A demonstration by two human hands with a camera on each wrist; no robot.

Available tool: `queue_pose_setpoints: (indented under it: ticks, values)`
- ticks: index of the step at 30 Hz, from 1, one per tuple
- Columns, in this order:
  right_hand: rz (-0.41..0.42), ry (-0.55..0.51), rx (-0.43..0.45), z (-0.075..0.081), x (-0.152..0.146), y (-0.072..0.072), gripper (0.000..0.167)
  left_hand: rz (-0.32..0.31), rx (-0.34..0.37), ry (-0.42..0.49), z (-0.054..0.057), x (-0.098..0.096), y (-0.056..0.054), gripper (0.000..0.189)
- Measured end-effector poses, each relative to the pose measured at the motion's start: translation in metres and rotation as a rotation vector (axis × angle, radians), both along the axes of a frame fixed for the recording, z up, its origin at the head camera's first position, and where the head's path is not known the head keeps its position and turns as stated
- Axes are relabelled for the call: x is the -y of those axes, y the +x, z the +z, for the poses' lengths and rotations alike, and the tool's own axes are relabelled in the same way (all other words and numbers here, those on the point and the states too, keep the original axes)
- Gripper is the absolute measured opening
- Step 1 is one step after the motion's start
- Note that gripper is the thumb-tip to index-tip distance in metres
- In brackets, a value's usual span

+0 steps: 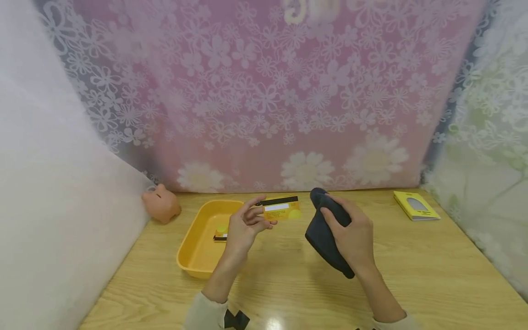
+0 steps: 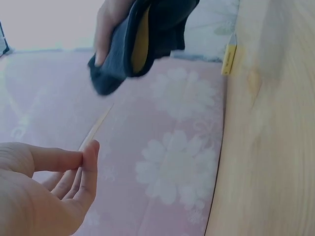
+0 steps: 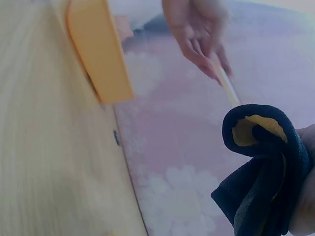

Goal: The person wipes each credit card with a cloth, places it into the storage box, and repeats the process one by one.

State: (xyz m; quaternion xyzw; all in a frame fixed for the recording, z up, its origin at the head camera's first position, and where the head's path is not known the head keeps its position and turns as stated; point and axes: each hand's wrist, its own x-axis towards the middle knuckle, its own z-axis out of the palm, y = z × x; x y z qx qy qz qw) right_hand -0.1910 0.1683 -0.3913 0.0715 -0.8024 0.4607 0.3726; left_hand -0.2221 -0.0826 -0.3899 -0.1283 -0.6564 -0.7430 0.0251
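Note:
My left hand (image 1: 242,231) pinches a yellow card (image 1: 281,214) by its left edge, between thumb and fingers. The card has a black magnetic stripe, a white strip and small print facing me. In my right hand (image 1: 355,236) I grip a folded dark navy cloth (image 1: 323,233). A yellow inner side of the cloth (image 3: 243,132) shows in the right wrist view. Card and cloth are held apart above the table. Another yellow card (image 1: 220,234) with a black stripe lies in the orange-yellow tray (image 1: 190,263), partly hidden by my left hand.
A pink piggy bank (image 1: 162,204) stands behind the tray at the far left. Toward the back right lies a yellow and white packet (image 1: 415,206) with a grey oval. Flowered sheets (image 1: 264,91) rise behind the wooden table (image 1: 412,266) and on the right side.

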Motion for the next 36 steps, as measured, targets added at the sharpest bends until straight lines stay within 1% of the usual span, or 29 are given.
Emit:
queue_pose_setpoints:
  ticks: [3, 8, 11, 15, 19, 22, 29, 33, 36]
  values:
    - [-0.045, -0.029, 0.014, 0.006, -0.013, 0.001, 0.034, 0.023, 0.01, -0.009, 0.003, 0.008, -0.005, 0.06]
    - [-0.093, -0.043, 0.036, 0.009, -0.033, 0.004, 0.035, 0.079, 0.025, -0.079, 0.005, 0.032, -0.012, 0.061]
    - [-0.092, -0.036, 0.042, 0.01, -0.043, 0.007, 0.035, 0.114, 0.033, -0.134, 0.005, 0.05, -0.016, 0.061]
    - [-0.092, -0.015, 0.049, 0.008, -0.056, 0.012, 0.036, 0.126, 0.039, -0.17, 0.003, 0.071, -0.017, 0.061]
    - [-0.107, 0.007, 0.08, 0.001, -0.069, 0.016, 0.037, 0.15, 0.052, -0.162, -0.002, 0.087, -0.017, 0.062]
    - [-0.099, 0.032, 0.1, -0.005, -0.079, 0.019, 0.038, 0.174, 0.073, -0.18, -0.008, 0.1, -0.018, 0.063]
    - [-0.061, 0.139, 0.094, -0.018, -0.107, 0.024, 0.041, 0.164, 0.148, -0.224, -0.022, 0.13, -0.025, 0.066]
    - [-0.059, 0.158, 0.101, -0.023, -0.119, 0.026, 0.041, 0.192, 0.169, -0.275, -0.029, 0.145, -0.029, 0.065]
    - [-0.058, 0.155, 0.113, -0.024, -0.124, 0.028, 0.042, 0.21, 0.196, -0.307, -0.035, 0.152, -0.03, 0.064]
